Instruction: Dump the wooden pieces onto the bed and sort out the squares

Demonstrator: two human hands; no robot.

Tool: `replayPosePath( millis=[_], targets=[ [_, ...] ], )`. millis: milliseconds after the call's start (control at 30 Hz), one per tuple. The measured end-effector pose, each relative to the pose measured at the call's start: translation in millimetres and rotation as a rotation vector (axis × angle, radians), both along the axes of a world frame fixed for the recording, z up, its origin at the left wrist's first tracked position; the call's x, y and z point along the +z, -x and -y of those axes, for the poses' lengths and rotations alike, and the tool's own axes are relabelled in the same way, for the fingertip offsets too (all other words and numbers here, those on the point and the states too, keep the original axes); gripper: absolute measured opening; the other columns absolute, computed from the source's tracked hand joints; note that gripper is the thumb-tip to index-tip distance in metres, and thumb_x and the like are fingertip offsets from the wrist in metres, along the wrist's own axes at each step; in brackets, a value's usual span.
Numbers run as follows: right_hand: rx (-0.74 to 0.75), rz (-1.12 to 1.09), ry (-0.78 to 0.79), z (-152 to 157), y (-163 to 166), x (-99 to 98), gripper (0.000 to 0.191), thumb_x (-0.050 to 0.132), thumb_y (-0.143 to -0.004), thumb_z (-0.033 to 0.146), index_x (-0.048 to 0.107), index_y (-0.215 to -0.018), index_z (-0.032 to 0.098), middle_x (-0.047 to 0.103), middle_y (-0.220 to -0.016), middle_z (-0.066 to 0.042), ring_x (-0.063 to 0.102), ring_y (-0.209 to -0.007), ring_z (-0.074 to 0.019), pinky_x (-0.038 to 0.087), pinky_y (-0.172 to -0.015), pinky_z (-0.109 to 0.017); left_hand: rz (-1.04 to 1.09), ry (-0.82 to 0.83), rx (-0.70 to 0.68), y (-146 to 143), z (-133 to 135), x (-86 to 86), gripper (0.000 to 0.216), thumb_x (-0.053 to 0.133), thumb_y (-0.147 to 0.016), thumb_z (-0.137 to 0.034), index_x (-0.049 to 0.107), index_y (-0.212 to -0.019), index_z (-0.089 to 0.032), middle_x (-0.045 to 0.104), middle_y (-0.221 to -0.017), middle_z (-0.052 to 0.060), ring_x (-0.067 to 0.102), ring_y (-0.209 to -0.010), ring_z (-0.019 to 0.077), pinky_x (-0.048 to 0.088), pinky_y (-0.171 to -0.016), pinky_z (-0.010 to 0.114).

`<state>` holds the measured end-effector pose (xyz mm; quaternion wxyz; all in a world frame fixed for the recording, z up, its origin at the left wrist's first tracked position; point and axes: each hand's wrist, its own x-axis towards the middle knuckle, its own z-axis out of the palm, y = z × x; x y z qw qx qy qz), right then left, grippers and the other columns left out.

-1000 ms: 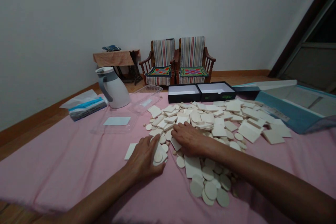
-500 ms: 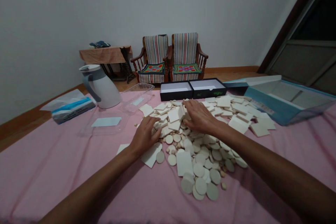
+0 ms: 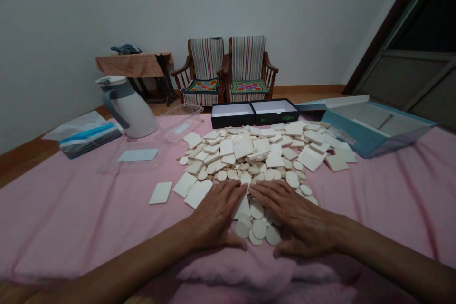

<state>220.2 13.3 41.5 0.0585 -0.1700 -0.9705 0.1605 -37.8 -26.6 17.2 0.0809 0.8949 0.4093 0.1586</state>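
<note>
A heap of pale square tiles and round discs covers the middle of the pink cloth. At the heap's near edge, my left hand lies with fingers stretched forward and thumb spread, against the discs from the left. My right hand mirrors it from the right, fingers extended and thumb apart. Between the two palms sits a cluster of discs, with part of a pale rectangular tile beside my left fingers. Neither hand grips a piece. Some discs under the right hand are hidden.
Behind the heap stand two black open boxes, with a blue open box at right. A white jug, clear plastic trays and a tissue pack are at left. One loose tile lies left of the heap.
Both hands have come back from the far part of the heap to its near edge, now facing each other around the discs. The view has tilted slightly downward.
</note>
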Motion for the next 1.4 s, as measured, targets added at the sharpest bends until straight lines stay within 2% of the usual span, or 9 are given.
replayPosePath(
  millis=[167, 300, 433, 533, 700, 867, 967, 1200, 1400],
  targets=[
    [-0.009, 0.028, -0.045, -12.5, 6.7, -12.9, 0.098, 0.058, -0.078, 0.058, 0.013, -0.152, 0.013, 0.023, -0.154, -0.02, 0.018, -0.142, -0.0338, 0.013, -0.112, -0.054, 0.021, 0.005, 0.05, -8.2, -7.7, -5.3, 0.11, 0.066, -0.062, -0.075, 0.024, -0.145, -0.016, 0.046, -0.13, 0.021, 0.048, -0.114, 0.036, 0.042, -0.095, 0.053],
    [-0.016, -0.025, -0.091, -22.9, 16.2, -9.6, 0.09, 0.057, -0.08, 0.057, 0.023, -0.149, 0.01, 0.032, -0.15, -0.021, 0.029, -0.136, -0.0325, 0.024, -0.108, -0.051, 0.064, 0.051, 0.077, -5.9, -17.3, -1.7, 0.104, 0.072, -0.065, -0.066, 0.024, -0.145, -0.019, 0.048, -0.126, 0.018, 0.051, -0.111, 0.032, 0.047, -0.091, 0.047],
    [-0.058, -0.041, -0.134, -27.2, 25.7, -4.9, 0.074, 0.058, -0.083, 0.042, 0.03, -0.146, 0.014, 0.04, -0.144, -0.018, 0.036, -0.13, -0.0296, 0.034, -0.102, -0.048, 0.062, 0.102, 0.109, -1.6, -24.6, 1.7, 0.094, 0.075, -0.068, -0.054, 0.028, -0.143, -0.023, 0.05, -0.123, 0.014, 0.053, -0.11, 0.0293, 0.049, -0.09, 0.044],
    [-0.116, -0.039, -0.161, -24.1, 30.2, -6.7, 0.069, 0.056, -0.084, 0.035, 0.031, -0.145, 0.015, 0.042, -0.143, -0.017, 0.037, -0.129, -0.0291, 0.033, -0.101, -0.049, 0.073, 0.031, 0.134, 0.5, -25.2, 0.2, 0.082, 0.073, -0.074, -0.047, 0.032, -0.141, -0.024, 0.052, -0.123, 0.013, 0.053, -0.111, 0.0279, 0.049, -0.09, 0.043],
    [-0.196, -0.108, -0.159, -12.3, 28.8, -12.4, 0.065, 0.052, -0.082, 0.03, 0.034, -0.142, 0.008, 0.042, -0.142, -0.019, 0.036, -0.129, -0.0288, 0.024, -0.107, -0.049, 0.172, -0.205, 0.168, 3.9, -20.8, -10.2, 0.071, 0.065, -0.081, -0.051, 0.038, -0.137, -0.018, 0.05, -0.128, 0.017, 0.047, -0.118, 0.0307, 0.042, -0.098, 0.048],
    [-0.091, -0.064, -0.132, -5.9, 32.5, -13.5, 0.078, 0.054, -0.081, 0.052, 0.032, -0.145, 0.013, 0.037, -0.148, -0.019, 0.029, -0.135, -0.0339, 0.014, -0.11, -0.055, 0.237, -0.304, 0.167, 6.6, -18.6, -19.9, 0.048, 0.052, -0.092, -0.037, 0.04, -0.133, -0.017, 0.052, -0.127, 0.015, 0.045, -0.12, 0.0278, 0.037, -0.101, 0.046],
    [-0.08, -0.047, -0.146, -9.0, 41.1, -16.9, 0.083, 0.052, -0.081, 0.061, 0.029, -0.147, 0.017, 0.033, -0.151, -0.017, 0.027, -0.137, -0.034, 0.014, -0.11, -0.055, 0.244, -0.325, 0.191, 10.2, -15.4, -20.7, 0.041, 0.047, -0.093, -0.031, 0.041, -0.132, -0.017, 0.053, -0.126, 0.014, 0.046, -0.12, 0.0264, 0.036, -0.101, 0.045],
    [-0.135, -0.045, -0.37, -32.0, 69.2, -19.8, 0.06, 0.05, -0.09, 0.048, 0.04, -0.138, 0.013, 0.041, -0.144, -0.019, 0.039, -0.126, -0.031, 0.028, -0.102, -0.048, 0.255, -0.37, 0.277, 20.9, -1.1, -16.7, 0.037, 0.047, -0.091, -0.024, 0.044, -0.127, -0.019, 0.057, -0.122, 0.012, 0.048, -0.118, 0.0267, 0.035, -0.101, 0.047],
    [-0.103, 0.021, -0.524, -62.0, 101.2, -11.5, 0.028, 0.041, -0.096, 0.028, 0.052, -0.117, 0.012, 0.057, -0.116, -0.014, 0.05, -0.102, -0.0251, 0.036, -0.088, -0.041, 0.279, -0.384, 0.277, 20.4, 0.1, -16.4, 0.033, 0.046, -0.09, -0.022, 0.046, -0.123, -0.02, 0.06, -0.118, 0.012, 0.05, -0.116, 0.0268, 0.035, -0.1, 0.048]
  ],
)
